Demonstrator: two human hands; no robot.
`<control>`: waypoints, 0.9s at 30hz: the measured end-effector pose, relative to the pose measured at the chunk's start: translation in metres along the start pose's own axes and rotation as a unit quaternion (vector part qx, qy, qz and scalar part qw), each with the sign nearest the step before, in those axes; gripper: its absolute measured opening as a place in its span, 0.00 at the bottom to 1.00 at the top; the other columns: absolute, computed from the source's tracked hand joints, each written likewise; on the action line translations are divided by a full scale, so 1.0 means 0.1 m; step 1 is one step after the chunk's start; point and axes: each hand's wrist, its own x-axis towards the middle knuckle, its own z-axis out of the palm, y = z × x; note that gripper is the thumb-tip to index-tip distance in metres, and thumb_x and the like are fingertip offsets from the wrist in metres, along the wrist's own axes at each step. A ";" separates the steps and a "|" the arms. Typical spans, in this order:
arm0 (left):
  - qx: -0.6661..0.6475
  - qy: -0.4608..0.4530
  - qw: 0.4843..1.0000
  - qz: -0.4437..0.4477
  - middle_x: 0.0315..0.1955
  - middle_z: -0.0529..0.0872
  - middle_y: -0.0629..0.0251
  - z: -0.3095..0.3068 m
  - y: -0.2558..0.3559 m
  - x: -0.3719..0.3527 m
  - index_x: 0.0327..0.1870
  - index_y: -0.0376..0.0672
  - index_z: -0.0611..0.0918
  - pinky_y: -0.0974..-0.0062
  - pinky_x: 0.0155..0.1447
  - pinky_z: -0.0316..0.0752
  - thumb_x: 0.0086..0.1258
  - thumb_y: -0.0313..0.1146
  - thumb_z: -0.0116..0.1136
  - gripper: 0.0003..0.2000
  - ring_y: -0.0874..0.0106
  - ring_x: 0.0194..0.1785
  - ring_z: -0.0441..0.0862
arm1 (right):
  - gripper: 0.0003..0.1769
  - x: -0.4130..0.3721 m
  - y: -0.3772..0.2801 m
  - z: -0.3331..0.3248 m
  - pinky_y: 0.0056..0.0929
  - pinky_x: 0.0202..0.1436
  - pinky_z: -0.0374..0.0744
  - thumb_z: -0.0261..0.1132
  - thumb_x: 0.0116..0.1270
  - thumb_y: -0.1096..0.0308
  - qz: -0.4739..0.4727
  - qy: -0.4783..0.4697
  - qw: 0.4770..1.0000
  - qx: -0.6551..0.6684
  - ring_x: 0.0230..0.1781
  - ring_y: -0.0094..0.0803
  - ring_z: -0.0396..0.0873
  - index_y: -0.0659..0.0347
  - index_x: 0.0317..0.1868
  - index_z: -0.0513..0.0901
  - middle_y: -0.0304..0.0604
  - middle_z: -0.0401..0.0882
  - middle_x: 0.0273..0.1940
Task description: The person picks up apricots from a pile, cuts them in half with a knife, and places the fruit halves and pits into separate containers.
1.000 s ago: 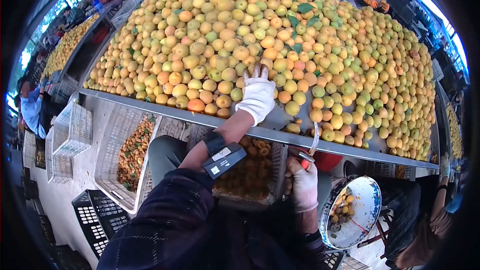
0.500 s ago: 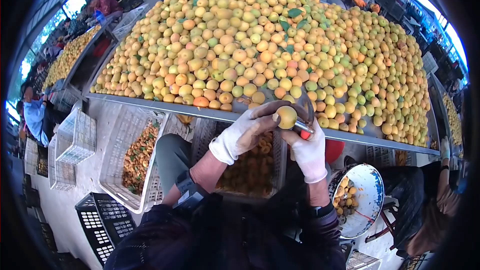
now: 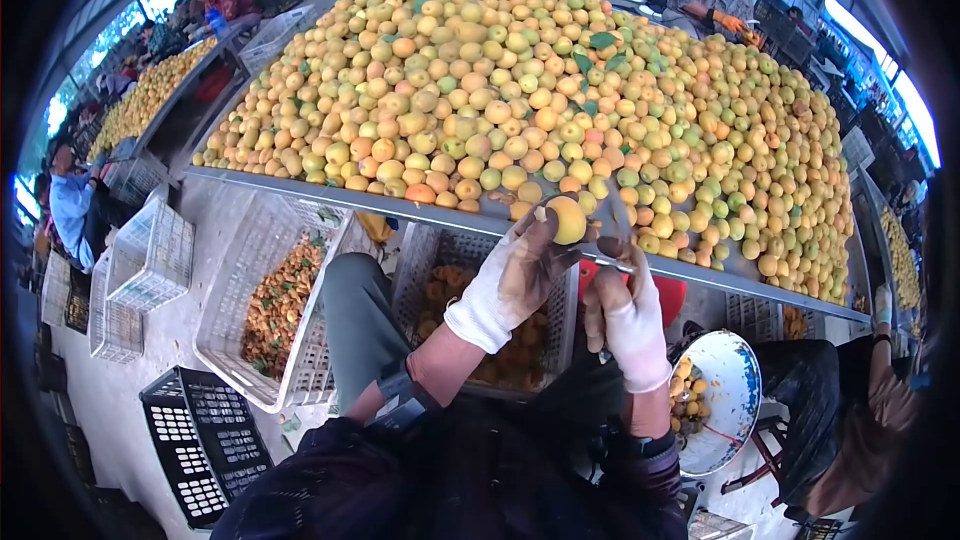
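Note:
My left hand (image 3: 522, 275), in a white glove with dark-stained fingers, grips a yellow apricot (image 3: 568, 221) just over the table's near edge. To its right my right hand (image 3: 627, 312), gloved alike, has its fingers closed round a slim metal tool (image 3: 612, 263). A short shiny length of the tool shows above the fingers, pointing toward the apricot; the rest is hidden in the hand. Beyond both hands a large heap of apricots (image 3: 450, 110) covers the metal table (image 3: 370, 202), with some green leaves among them.
Below my hands stands a crate (image 3: 412, 265) of apricot pieces. A white crate (image 3: 288, 385) of orange scraps is at left, beside a black crate (image 3: 205, 440). At right are a red container (image 3: 668, 302) and a white basin (image 3: 735, 390) holding fruit. People sit around the tables.
My right hand has drawn down and away from the apricot with the tool. My left hand still holds the apricot. The view has shifted slightly.

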 end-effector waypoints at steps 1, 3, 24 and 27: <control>-0.017 0.006 1.000 -0.003 0.50 0.80 0.64 -0.06 -0.04 0.00 0.57 0.42 0.73 0.72 0.58 0.74 0.68 0.40 0.59 0.19 0.71 0.53 0.78 | 0.16 -0.07 -0.05 0.02 0.21 0.17 0.68 0.56 0.68 0.62 0.017 0.007 1.000 -0.013 0.16 0.19 0.70 0.62 0.51 0.73 0.35 0.70 0.22; -0.023 0.026 0.999 -0.006 0.50 0.80 0.65 0.01 -0.09 -0.04 0.56 0.43 0.74 0.72 0.57 0.74 0.67 0.43 0.60 0.21 0.71 0.52 0.78 | 0.17 -0.06 0.19 0.04 0.30 0.28 0.75 0.56 0.69 0.66 -0.148 0.043 0.973 -0.174 0.25 0.40 0.80 0.63 0.55 0.72 0.48 0.77 0.27; -0.053 0.113 0.990 -0.062 0.48 0.80 0.68 0.06 -0.34 -0.20 0.56 0.44 0.75 0.74 0.58 0.72 0.70 0.50 0.53 0.21 0.72 0.51 0.76 | 0.18 -0.04 0.42 0.15 0.34 0.31 0.77 0.54 0.71 0.66 -0.202 0.087 0.935 -0.279 0.29 0.43 0.82 0.66 0.57 0.70 0.51 0.81 0.32; 0.044 0.077 0.995 -0.050 0.46 0.81 0.69 0.12 -0.16 -0.24 0.54 0.44 0.77 0.75 0.56 0.73 0.70 0.49 0.53 0.20 0.73 0.49 0.77 | 0.16 -0.04 0.41 -0.07 0.25 0.26 0.72 0.54 0.71 0.67 -0.138 -0.019 0.971 -0.195 0.22 0.26 0.75 0.67 0.54 0.71 0.40 0.76 0.25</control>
